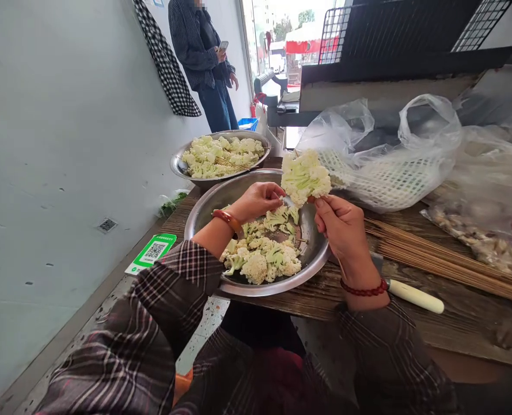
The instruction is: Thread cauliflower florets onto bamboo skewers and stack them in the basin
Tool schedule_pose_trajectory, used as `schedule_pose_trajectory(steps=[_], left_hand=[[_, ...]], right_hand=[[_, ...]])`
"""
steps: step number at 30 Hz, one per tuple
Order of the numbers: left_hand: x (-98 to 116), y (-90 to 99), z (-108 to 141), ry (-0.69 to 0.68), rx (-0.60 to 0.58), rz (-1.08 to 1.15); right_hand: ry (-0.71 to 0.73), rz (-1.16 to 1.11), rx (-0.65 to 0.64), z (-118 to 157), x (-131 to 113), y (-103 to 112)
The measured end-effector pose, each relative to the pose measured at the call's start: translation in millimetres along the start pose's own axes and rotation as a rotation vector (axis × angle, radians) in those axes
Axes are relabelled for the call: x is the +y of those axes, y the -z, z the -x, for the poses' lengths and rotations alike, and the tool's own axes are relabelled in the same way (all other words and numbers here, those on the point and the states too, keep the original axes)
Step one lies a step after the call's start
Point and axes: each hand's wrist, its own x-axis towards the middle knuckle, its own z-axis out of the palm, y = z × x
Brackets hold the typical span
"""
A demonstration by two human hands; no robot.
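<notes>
Cauliflower cluster (306, 176) is held up above the far right part of the near basin (273, 290), gripped at its lower right edge between the thumb and curled fingers of the right hand (341, 227), perhaps so that its broad face is left free. The left hand (260, 200) is brought to its lower left side, the fingertips drawn nearly together; whether anything is pinched there cannot be told. Loose florets (262, 256) are gathered below, inside the near basin, presumably so that they are kept within short reach and crumbs are caught. Thin sticks (424, 259) are laid in a bundle to the right, their ends turned toward the right hand, which seems handy for it. A pale-handled tool (415, 296), apparently a knife, is set on the wooden table (450, 340) beside the right wrist, probably as unneeded just now. More cauliflower (216, 153) is heaped with sticks in the far basin (178, 167), perhaps so that the two lots are kept apart. Plastic bags (389, 167) are set behind the bundle, and a phone (223, 46) is held by a standing person (199, 63) beyond.
</notes>
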Motion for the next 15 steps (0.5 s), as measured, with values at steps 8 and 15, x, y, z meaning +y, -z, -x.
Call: schedule_pose_trajectory(steps=[8, 15], left_hand=[[18.0, 11.1, 8.5, -0.031, 0.252, 0.654], [28.8, 23.2, 16.5, -0.019, 0.389, 0.884]], right_hand=[[-0.002, 0.030, -0.066, 1.1, 2.4, 1.6], [-0.012, 0.100, -0.192, 4.4, -0.1, 4.1]])
